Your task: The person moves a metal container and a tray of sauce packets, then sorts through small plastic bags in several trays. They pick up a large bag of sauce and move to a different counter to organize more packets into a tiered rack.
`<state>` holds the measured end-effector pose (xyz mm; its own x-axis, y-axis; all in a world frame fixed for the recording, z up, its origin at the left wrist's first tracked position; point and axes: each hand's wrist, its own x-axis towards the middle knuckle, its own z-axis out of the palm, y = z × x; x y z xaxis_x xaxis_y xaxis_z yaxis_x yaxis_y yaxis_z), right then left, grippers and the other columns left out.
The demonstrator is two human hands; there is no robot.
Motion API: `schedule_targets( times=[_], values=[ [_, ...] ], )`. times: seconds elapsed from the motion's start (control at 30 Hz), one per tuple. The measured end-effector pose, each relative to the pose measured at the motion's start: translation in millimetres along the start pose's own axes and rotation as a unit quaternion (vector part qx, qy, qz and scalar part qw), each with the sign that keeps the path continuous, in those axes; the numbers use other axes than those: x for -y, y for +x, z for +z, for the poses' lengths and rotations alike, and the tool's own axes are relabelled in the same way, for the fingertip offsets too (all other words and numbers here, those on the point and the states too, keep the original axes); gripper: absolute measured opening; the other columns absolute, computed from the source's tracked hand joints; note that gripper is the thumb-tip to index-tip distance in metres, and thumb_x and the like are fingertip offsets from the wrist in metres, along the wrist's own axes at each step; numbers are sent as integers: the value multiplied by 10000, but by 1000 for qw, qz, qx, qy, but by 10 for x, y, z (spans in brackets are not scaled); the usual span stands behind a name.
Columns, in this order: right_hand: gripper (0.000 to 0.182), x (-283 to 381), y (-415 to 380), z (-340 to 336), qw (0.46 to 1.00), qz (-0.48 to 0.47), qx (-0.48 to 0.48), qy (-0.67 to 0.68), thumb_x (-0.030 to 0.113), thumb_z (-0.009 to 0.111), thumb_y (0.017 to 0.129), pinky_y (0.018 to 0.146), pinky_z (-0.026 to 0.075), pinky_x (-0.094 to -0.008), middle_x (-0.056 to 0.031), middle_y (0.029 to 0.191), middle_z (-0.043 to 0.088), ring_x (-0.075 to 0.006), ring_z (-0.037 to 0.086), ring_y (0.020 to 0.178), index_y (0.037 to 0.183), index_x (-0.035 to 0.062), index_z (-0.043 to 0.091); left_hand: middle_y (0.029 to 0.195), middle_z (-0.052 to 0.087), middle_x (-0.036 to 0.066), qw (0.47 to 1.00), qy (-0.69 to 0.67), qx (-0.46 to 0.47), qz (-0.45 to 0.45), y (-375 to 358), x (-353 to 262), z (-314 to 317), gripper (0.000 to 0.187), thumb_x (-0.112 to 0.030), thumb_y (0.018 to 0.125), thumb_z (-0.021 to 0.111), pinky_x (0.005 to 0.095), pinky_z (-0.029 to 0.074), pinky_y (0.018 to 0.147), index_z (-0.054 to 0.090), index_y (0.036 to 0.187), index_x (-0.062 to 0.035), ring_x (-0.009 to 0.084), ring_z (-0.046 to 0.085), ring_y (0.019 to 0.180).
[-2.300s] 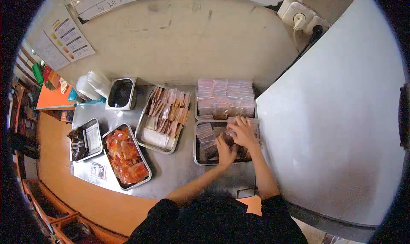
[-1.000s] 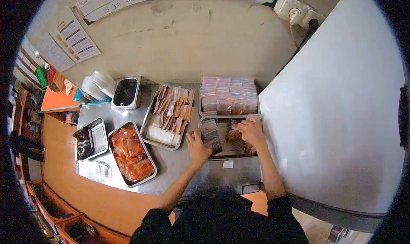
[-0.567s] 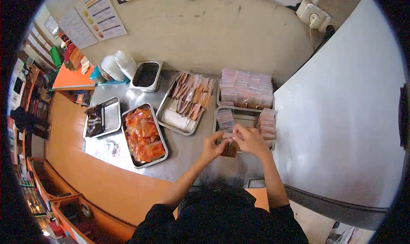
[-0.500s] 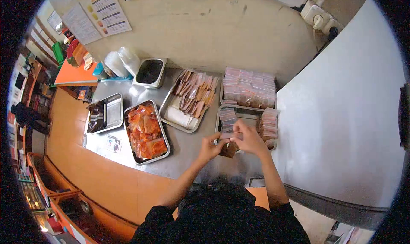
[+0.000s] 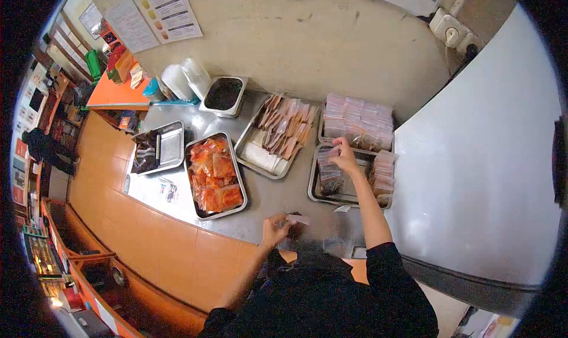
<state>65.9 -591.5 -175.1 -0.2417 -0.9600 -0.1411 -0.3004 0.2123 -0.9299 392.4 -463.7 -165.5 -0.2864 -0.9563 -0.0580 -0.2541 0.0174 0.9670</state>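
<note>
My left hand (image 5: 274,230) is low near the table's front edge, closed on a small zip bag (image 5: 296,221) with a pale strip at its top and dark contents. My right hand (image 5: 344,157) reaches over the lower right metal tray (image 5: 350,201), its fingers pinched at the top of a small bag (image 5: 328,157) in the row on that tray's left side. Its fingertips partly cover that bag. A second row of filled bags (image 5: 383,171) stands along the tray's right side.
Behind is a tray packed with bags (image 5: 358,116). Leftward are a tray of brownish packets (image 5: 287,125), a tray of orange-red packets (image 5: 214,172), a deep container with dark contents (image 5: 225,94) and a tray holding a dark package (image 5: 145,151). A large white surface (image 5: 473,160) borders the right.
My hands have parted. The left has come down toward me with the bag, while the right has moved up to the bags in the tray. The view has shifted slightly.
</note>
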Motion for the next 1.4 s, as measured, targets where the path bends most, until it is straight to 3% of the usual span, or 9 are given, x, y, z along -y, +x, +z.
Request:
schedule_targets(
  times=[0.1,0.17,0.53,0.6,0.83,1.03,1.1,1.13,1.4],
  values=[
    [391,390,-87,-134,990,-57,61,-113,167,746,684,765,460,-409,-88,872,623,-271,597,850,1007,85,542,737,644,148,999,35,23,6,-12,-65,0,182,-127,742,733,304,464,650,655,807,24,173,604,683],
    [261,543,-91,-175,901,-126,112,-399,190,733,693,767,445,-438,-92,838,632,-293,598,837,908,88,626,739,640,150,998,32,54,-1,-2,-206,-7,194,-139,740,735,317,463,646,659,824,18,191,599,672],
    [298,476,-155,-170,904,-228,-74,-355,259,710,739,792,432,-425,-66,890,609,-279,567,901,947,78,597,742,632,138,997,41,64,21,59,-148,85,182,-121,734,739,329,465,659,664,835,10,208,608,702],
    [413,497,-302,-166,956,-198,-155,-152,182,725,717,767,458,-408,-95,937,578,-275,559,906,1048,85,498,748,634,135,996,31,81,31,91,-129,70,180,-120,734,740,331,465,666,665,833,9,205,610,713],
    [690,179,-738,-22,997,-50,7,-53,8,758,605,823,449,-371,-75,1022,526,-234,554,943,1164,122,370,766,646,116,987,55,148,23,106,112,73,192,-118,720,754,326,472,689,665,826,16,199,615,742],
    [570,510,-738,-75,964,-35,95,-244,71,787,612,810,424,-406,-63,874,581,-252,554,919,1098,140,498,763,638,116,991,11,73,113,25,134,117,192,-116,712,751,343,460,649,663,829,7,241,582,682],
    [347,329,-649,-65,881,-221,53,-415,211,783,643,850,390,-431,-58,873,602,-272,551,924,935,122,618,766,638,112,988,-2,27,152,-9,43,48,184,-112,713,746,347,453,632,665,836,-1,246,573,669],
    [240,383,-588,-63,875,-177,97,-440,300,752,670,869,371,-444,-38,862,610,-267,548,927,787,112,659,772,638,111,991,3,80,106,10,-17,-17,176,-104,715,738,343,453,630,667,842,-6,246,576,672],
    [275,544,-627,222,898,-194,-83,-386,252,751,687,841,373,-440,-49,937,584,-259,532,936,869,82,633,780,628,130,990,-1,133,38,-19,153,-282,162,-86,722,721,327,453,630,653,840,2,244,579,677]
  ],
)
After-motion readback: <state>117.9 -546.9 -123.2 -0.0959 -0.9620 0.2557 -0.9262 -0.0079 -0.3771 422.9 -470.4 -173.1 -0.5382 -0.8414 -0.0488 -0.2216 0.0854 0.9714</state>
